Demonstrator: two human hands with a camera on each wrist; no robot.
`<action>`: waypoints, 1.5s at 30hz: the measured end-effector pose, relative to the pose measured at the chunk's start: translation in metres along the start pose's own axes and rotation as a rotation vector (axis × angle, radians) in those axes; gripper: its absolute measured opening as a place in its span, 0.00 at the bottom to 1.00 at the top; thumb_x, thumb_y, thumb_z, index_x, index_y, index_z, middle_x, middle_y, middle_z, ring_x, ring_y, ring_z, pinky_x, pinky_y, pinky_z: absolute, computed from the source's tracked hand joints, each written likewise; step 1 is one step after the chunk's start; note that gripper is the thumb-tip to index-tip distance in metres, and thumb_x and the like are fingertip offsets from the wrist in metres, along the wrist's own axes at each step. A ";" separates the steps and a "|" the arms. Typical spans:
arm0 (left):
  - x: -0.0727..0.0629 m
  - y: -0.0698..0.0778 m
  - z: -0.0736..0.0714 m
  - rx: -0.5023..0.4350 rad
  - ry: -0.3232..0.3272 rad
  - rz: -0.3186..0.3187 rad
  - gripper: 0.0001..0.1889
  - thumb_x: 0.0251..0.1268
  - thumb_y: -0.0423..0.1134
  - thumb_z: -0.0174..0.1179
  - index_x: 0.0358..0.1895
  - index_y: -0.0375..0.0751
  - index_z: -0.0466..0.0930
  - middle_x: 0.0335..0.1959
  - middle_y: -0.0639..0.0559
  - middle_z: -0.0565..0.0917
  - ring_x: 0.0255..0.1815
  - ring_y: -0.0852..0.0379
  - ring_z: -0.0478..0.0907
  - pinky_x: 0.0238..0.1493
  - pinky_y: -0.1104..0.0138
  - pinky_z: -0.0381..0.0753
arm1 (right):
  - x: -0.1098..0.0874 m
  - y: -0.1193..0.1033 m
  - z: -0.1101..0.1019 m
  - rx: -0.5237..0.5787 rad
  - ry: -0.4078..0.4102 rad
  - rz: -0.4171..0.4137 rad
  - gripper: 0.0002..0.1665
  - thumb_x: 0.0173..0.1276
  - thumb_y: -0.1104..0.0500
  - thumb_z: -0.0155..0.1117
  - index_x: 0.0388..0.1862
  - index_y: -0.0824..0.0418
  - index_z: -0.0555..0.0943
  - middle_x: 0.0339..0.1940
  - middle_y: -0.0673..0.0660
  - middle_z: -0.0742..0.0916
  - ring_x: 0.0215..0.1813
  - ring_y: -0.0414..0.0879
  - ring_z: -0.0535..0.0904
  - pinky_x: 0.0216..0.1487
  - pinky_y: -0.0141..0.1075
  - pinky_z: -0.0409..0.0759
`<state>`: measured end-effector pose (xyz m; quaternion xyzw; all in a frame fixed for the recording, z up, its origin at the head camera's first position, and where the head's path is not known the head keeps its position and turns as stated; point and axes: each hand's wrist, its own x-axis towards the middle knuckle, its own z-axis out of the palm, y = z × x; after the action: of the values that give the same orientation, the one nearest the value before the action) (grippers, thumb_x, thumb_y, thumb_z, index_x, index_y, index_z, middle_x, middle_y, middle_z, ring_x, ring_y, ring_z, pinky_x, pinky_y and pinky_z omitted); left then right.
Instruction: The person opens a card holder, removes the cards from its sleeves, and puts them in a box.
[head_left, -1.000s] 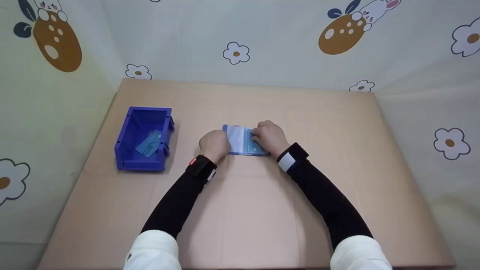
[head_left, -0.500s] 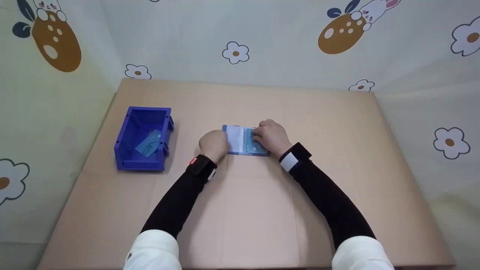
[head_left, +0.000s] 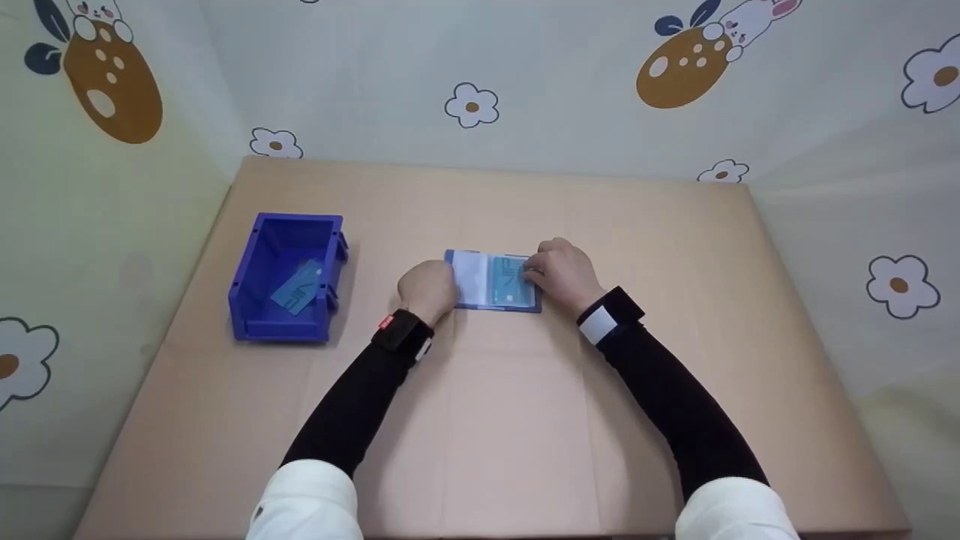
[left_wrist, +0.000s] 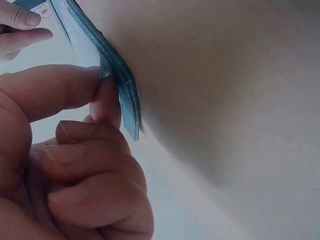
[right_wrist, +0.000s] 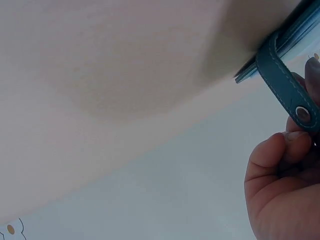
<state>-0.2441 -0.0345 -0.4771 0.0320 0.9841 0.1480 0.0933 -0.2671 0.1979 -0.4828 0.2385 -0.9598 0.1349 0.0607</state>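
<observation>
A blue card holder [head_left: 472, 279] lies spread on the table, with clear pockets and a teal card [head_left: 508, 282] in its right half. My left hand [head_left: 427, 291] pinches the holder's left edge between thumb and index finger; in the left wrist view its other fingers [left_wrist: 95, 200] are curled. At the holder's right side is my right hand [head_left: 562, 274], fingertips over the card's right edge. A stitched strap [right_wrist: 285, 80] with a metal snap crosses in front of these fingers in the right wrist view. I cannot tell whether the right hand grips anything.
To the left stands a blue plastic bin [head_left: 281, 330] with another teal card [head_left: 298, 287] inside. Brown board covers the table [head_left: 517, 420], and a patterned curtain [head_left: 375, 82] surrounds its back and sides.
My right hand has drawn back to the right, from over the card to its right edge, so more of the card shows. The left hand stays in place.
</observation>
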 end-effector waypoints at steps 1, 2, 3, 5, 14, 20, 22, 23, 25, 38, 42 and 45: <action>0.000 0.000 0.000 -0.007 0.005 0.003 0.09 0.63 0.33 0.54 0.28 0.36 0.83 0.35 0.45 0.85 0.32 0.52 0.79 0.30 0.54 0.81 | -0.001 0.001 0.000 -0.002 -0.006 0.007 0.08 0.63 0.59 0.72 0.40 0.59 0.90 0.29 0.54 0.82 0.35 0.50 0.74 0.38 0.42 0.73; 0.000 0.000 0.000 -0.013 0.010 0.006 0.10 0.63 0.32 0.54 0.27 0.37 0.82 0.34 0.45 0.85 0.32 0.52 0.79 0.29 0.54 0.81 | -0.001 0.001 0.001 -0.006 -0.011 0.012 0.08 0.63 0.59 0.72 0.40 0.59 0.90 0.30 0.54 0.83 0.35 0.49 0.74 0.38 0.42 0.74; -0.001 0.000 0.000 -0.020 0.015 0.007 0.10 0.62 0.32 0.53 0.26 0.37 0.82 0.34 0.45 0.85 0.31 0.52 0.79 0.29 0.54 0.81 | -0.002 0.002 0.001 -0.009 -0.015 0.016 0.08 0.63 0.59 0.72 0.40 0.59 0.90 0.30 0.54 0.83 0.35 0.49 0.74 0.38 0.42 0.74; -0.001 0.000 0.001 -0.031 0.024 0.009 0.10 0.62 0.31 0.53 0.25 0.37 0.81 0.33 0.44 0.85 0.30 0.52 0.78 0.29 0.54 0.81 | -0.003 0.003 0.002 -0.017 -0.020 0.015 0.09 0.63 0.58 0.72 0.41 0.59 0.90 0.30 0.54 0.83 0.35 0.49 0.75 0.38 0.41 0.74; -0.001 0.000 0.000 -0.023 0.021 0.004 0.10 0.63 0.33 0.53 0.28 0.36 0.82 0.34 0.44 0.85 0.31 0.51 0.79 0.30 0.54 0.80 | -0.005 0.005 0.005 -0.019 -0.009 0.009 0.08 0.63 0.59 0.73 0.41 0.58 0.90 0.28 0.54 0.82 0.33 0.49 0.73 0.35 0.41 0.73; -0.001 -0.002 0.000 -0.031 0.009 -0.001 0.09 0.62 0.34 0.55 0.29 0.36 0.82 0.34 0.45 0.84 0.31 0.51 0.78 0.29 0.55 0.79 | -0.004 0.005 0.007 -0.021 -0.023 0.013 0.09 0.63 0.58 0.72 0.42 0.58 0.90 0.28 0.54 0.82 0.32 0.49 0.73 0.35 0.41 0.73; 0.000 -0.003 0.000 -0.036 0.011 -0.006 0.08 0.62 0.35 0.56 0.29 0.37 0.82 0.33 0.46 0.84 0.30 0.51 0.78 0.29 0.55 0.79 | -0.004 0.004 0.007 -0.015 -0.027 0.018 0.09 0.63 0.58 0.72 0.42 0.58 0.90 0.29 0.54 0.82 0.33 0.49 0.74 0.35 0.41 0.73; 0.000 -0.004 0.000 -0.040 0.013 -0.007 0.08 0.61 0.36 0.57 0.29 0.37 0.82 0.33 0.46 0.84 0.30 0.51 0.78 0.29 0.55 0.79 | -0.004 0.004 0.007 -0.012 -0.028 0.020 0.09 0.63 0.58 0.72 0.42 0.58 0.90 0.29 0.54 0.83 0.33 0.49 0.74 0.35 0.41 0.73; 0.000 -0.004 0.000 -0.047 0.017 -0.006 0.08 0.61 0.36 0.58 0.29 0.37 0.82 0.32 0.46 0.84 0.30 0.51 0.78 0.29 0.55 0.78 | -0.004 0.004 0.007 -0.007 -0.030 0.026 0.09 0.63 0.58 0.72 0.42 0.58 0.90 0.29 0.54 0.83 0.33 0.49 0.74 0.36 0.41 0.73; 0.001 -0.003 -0.006 -0.036 0.033 0.010 0.06 0.59 0.34 0.58 0.30 0.36 0.82 0.36 0.44 0.85 0.34 0.49 0.81 0.32 0.53 0.81 | -0.005 0.002 0.007 -0.009 -0.027 0.045 0.08 0.63 0.59 0.72 0.41 0.59 0.90 0.31 0.55 0.83 0.37 0.50 0.77 0.39 0.42 0.76; 0.002 0.002 -0.009 -0.019 0.053 0.012 0.07 0.61 0.33 0.56 0.29 0.36 0.82 0.35 0.45 0.85 0.33 0.50 0.80 0.30 0.54 0.81 | -0.005 0.001 0.006 -0.017 -0.032 0.043 0.09 0.63 0.59 0.72 0.42 0.59 0.90 0.32 0.56 0.84 0.37 0.51 0.77 0.40 0.42 0.76; 0.003 0.006 -0.010 -0.012 0.075 0.031 0.08 0.61 0.33 0.55 0.29 0.36 0.83 0.34 0.44 0.85 0.32 0.50 0.80 0.29 0.54 0.80 | -0.005 0.001 0.006 -0.023 -0.038 0.044 0.09 0.64 0.59 0.72 0.42 0.60 0.90 0.33 0.56 0.85 0.38 0.51 0.78 0.40 0.42 0.76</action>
<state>-0.2490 -0.0311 -0.4663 0.0410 0.9854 0.1564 0.0540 -0.2638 0.1993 -0.4897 0.2193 -0.9672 0.1207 0.0424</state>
